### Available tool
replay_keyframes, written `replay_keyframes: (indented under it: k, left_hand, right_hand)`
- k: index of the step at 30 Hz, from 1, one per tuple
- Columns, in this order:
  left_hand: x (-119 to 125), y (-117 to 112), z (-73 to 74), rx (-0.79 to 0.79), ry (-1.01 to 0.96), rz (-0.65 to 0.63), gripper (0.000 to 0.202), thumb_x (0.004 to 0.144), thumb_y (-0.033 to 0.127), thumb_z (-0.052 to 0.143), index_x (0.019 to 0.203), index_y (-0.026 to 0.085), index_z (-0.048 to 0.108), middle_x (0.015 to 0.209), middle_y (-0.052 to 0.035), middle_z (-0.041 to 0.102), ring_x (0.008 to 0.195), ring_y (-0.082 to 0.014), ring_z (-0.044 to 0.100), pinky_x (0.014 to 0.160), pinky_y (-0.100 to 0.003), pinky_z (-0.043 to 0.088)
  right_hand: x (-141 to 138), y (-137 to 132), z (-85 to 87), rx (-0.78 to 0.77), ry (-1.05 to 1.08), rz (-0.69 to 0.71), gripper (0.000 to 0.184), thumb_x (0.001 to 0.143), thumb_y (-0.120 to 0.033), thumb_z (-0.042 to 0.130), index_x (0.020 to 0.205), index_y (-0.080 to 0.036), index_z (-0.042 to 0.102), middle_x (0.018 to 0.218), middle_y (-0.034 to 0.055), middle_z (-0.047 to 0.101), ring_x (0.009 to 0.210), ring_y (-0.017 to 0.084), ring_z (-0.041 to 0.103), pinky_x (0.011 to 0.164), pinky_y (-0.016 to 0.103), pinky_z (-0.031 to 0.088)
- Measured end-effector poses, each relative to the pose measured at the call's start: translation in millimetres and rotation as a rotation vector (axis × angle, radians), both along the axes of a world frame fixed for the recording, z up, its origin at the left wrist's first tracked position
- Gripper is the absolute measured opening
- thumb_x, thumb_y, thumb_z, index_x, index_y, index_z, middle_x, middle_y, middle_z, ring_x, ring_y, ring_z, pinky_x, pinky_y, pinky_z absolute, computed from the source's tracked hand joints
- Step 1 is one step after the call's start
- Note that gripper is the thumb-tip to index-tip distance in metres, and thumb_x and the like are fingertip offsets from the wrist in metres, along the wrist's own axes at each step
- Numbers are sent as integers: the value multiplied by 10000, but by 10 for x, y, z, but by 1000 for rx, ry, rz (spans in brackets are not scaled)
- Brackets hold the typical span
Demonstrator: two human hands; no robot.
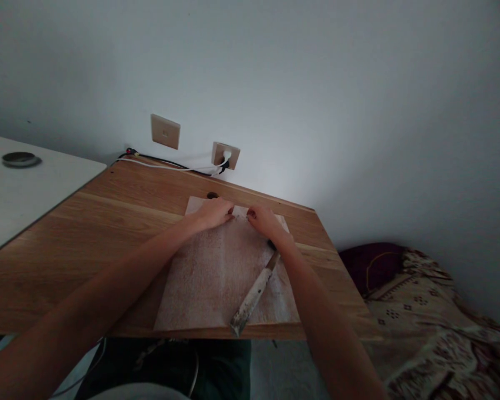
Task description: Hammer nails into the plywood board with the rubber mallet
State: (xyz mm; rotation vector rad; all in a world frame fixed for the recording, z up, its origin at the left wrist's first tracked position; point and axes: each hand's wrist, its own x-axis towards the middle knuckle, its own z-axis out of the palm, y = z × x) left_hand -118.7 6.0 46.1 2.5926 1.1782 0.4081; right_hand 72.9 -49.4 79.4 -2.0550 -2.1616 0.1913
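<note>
Both hands are near the far edge of a worn, pinkish-brown rectangular sheet or board [210,278] on the wooden desk. My left hand [217,213] rests over its upper part with the fingers curled and closed. Just to the right, my right hand [263,221] is also curled, with thumb and fingers together, facing the left. Small specks show between the two hands; whatever the fingertips pinch is too small to name. A tool with a scuffed whitish handle [252,300] lies slanted on the sheet. Its far end is partly hidden by my right wrist.
White and black cables [162,165] run along the desk's back to a wall socket [226,155]. A white table [37,194] with a round grommet adjoins at left. Patterned bedding [420,311] lies beyond the wooden desk's [108,222] right edge.
</note>
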Motion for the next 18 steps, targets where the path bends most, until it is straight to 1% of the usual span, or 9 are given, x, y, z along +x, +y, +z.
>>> replay_keyframes:
  k: [3, 6, 9, 11, 13, 15, 16, 17, 18]
  left_hand:
    - [6, -8, -37, 5, -26, 41, 218, 945, 362, 661, 935, 166, 756, 951, -153, 773, 940, -308, 726, 767, -344, 498]
    - [29, -4, -69, -25, -93, 90, 224, 939, 344, 641, 840, 164, 729, 901, -150, 758, 893, -295, 712, 743, -340, 482]
    - [76, 35, -64, -104, -299, 151, 229, 902, 284, 619, 700, 182, 652, 768, -92, 703, 796, -241, 669, 697, -308, 454]
    - [105, 77, -35, -296, -546, 190, 276, 877, 280, 599, 615, 199, 566, 630, -33, 596, 653, -180, 582, 599, -267, 406]
    - [118, 119, 6, -644, -833, 202, 275, 847, 272, 566, 588, 209, 497, 554, 8, 477, 514, -129, 441, 488, -237, 317]
    - [112, 147, 44, -1016, -1075, 168, 199, 790, 245, 548, 606, 208, 479, 554, 26, 427, 445, -95, 327, 421, -217, 228]
    - [107, 154, 58, -1158, -1157, 138, 155, 757, 234, 551, 621, 203, 483, 568, 29, 425, 431, -84, 296, 403, -211, 198]
    - [103, 157, 66, -1255, -1207, 108, 122, 733, 230, 556, 634, 200, 491, 581, 29, 427, 425, -77, 279, 392, -207, 178]
    - [103, 155, 68, -1302, -1229, 89, 111, 725, 234, 557, 641, 199, 493, 586, 31, 423, 421, -74, 266, 387, -207, 164]
  right_hand:
    - [-1, 17, -74, 4, 57, -4, 220, 932, -95, 588, 963, -126, 803, 1072, 174, 806, 1024, 264, 736, 932, 324, 493]
    - [30, 32, -105, 20, 147, -26, 165, 924, -139, 631, 884, -143, 791, 993, 162, 806, 973, 263, 735, 921, 339, 494]
    - [62, 53, -130, 51, 271, -68, 150, 893, -150, 638, 799, -171, 753, 893, 120, 786, 911, 239, 718, 888, 336, 500]
    - [77, 71, -151, 57, 376, -102, 148, 864, -150, 619, 755, -185, 712, 793, 79, 748, 820, 211, 694, 820, 317, 512]
    - [92, 89, -165, 39, 498, -130, 150, 856, -172, 571, 746, -194, 671, 687, 32, 679, 695, 178, 654, 709, 284, 513]
    - [113, 101, -164, 15, 618, -151, 173, 874, -220, 511, 745, -205, 624, 630, 0, 610, 605, 153, 608, 613, 256, 489]
    - [126, 106, -160, 7, 667, -160, 194, 888, -248, 482, 733, -213, 593, 623, -6, 586, 584, 147, 591, 583, 249, 475]
    - [139, 108, -155, 1, 705, -170, 220, 900, -273, 460, 709, -222, 557, 619, -8, 567, 572, 145, 576, 563, 248, 462]
    - [149, 110, -152, -6, 731, -180, 251, 910, -295, 443, 679, -232, 518, 609, -8, 548, 560, 145, 561, 549, 251, 451]
